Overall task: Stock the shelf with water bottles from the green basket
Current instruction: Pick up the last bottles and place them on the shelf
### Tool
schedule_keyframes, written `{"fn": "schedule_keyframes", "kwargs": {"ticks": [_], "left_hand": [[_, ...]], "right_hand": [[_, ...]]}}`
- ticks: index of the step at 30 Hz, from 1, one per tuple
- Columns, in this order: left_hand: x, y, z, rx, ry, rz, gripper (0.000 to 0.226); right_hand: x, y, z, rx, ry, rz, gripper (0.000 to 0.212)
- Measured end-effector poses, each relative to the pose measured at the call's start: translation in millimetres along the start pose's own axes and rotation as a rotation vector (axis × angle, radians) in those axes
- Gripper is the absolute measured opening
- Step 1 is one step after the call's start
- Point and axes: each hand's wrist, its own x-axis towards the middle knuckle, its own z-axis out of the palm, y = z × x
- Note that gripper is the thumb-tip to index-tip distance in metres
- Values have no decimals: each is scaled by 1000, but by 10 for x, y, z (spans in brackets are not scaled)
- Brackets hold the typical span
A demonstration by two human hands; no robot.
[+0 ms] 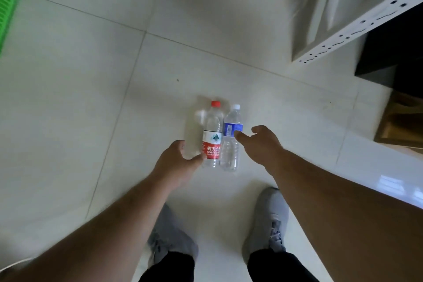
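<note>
Two bottles stand upright on the tiled floor, side by side and touching, right between the two hands. The left hand comes in from the left with fingers loosely curled around open air; its thumb tip sits at the red label of the red-cap bottle, right at the label's lower edge, though whether it actually touches I cannot tell. No grip there, the hand is cupped and holding nothing. A third clear shape shows just beyond the left fingers, beside the red-cap bottle (too blurred to name).

The right hand reaches from the other side, fingers relaxed and spread, one fingertip just at the blue label of the white-cap bottle. Nothing clamped here either; contact looks likely but is not plain.

The green basket sits well away, far to the left of the left hand and beyond it, only an edge in view. The white shelf stands well beyond the right hand, up to the right. Grey shoes are planted just below the bottles, near the wrists.
</note>
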Motion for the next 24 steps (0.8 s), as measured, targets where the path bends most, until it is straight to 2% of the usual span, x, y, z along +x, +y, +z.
{"fn": "schedule_keyframes", "kwargs": {"ticks": [3, 6, 8, 11, 13, 21, 24], "left_hand": [[526, -99, 303, 6, -3, 27, 81], [935, -143, 550, -33, -7, 43, 61], [1139, -153, 687, -50, -20, 53, 47], [1373, -181, 855, -75, -17, 57, 48], [1465, -198, 922, -83, -3, 51, 46], [1383, -243, 815, -127, -42, 28, 45], [1004, -152, 615, -215, -30, 40, 32]], "right_hand": [[500, 121, 183, 47, -1, 20, 77], [908, 198, 352, 104, -8, 16, 76], [1123, 217, 447, 124, -9, 14, 67], [1323, 246, 543, 160, -19, -1, 49], [1390, 279, 585, 166, -14, -20, 48], [1236, 297, 542, 131, 32, -164, 36], [903, 183, 395, 155, 18, -209, 33]]}}
